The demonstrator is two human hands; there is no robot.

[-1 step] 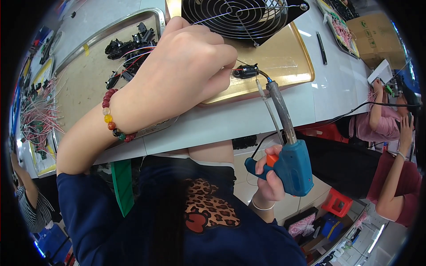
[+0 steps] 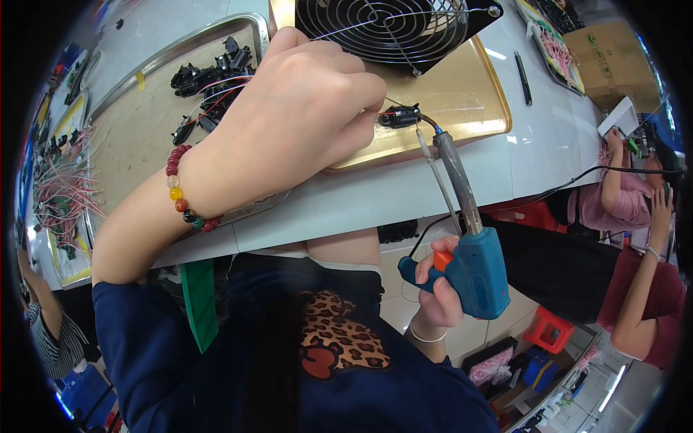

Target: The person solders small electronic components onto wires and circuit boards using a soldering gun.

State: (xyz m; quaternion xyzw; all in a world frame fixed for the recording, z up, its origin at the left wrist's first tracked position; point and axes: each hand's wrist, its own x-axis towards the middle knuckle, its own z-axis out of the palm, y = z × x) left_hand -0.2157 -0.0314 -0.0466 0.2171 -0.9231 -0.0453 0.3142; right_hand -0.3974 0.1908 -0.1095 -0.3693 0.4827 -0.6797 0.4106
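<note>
My right hand (image 2: 440,292) is wrapped round the blue grip of a soldering gun (image 2: 482,270), fingers at its orange trigger. Its metal barrel points up and away, with a thin solder feed tube (image 2: 438,175) alongside. The bent tip meets the right end of a small black plastic part (image 2: 399,116) lying on a gold-coloured metal box (image 2: 462,101). Closed in a pinch, my left hand (image 2: 317,94) is just left of that part, at the thin wires running from it. My left fingertips are mostly hidden by the hand itself.
A caged fan (image 2: 390,29) stands on the gold box. To the left, a metal-rimmed tray (image 2: 123,155) holds several black parts with wires (image 2: 209,83). A black pen (image 2: 523,78) and a cardboard box (image 2: 613,65) are at right. Other people work on both sides.
</note>
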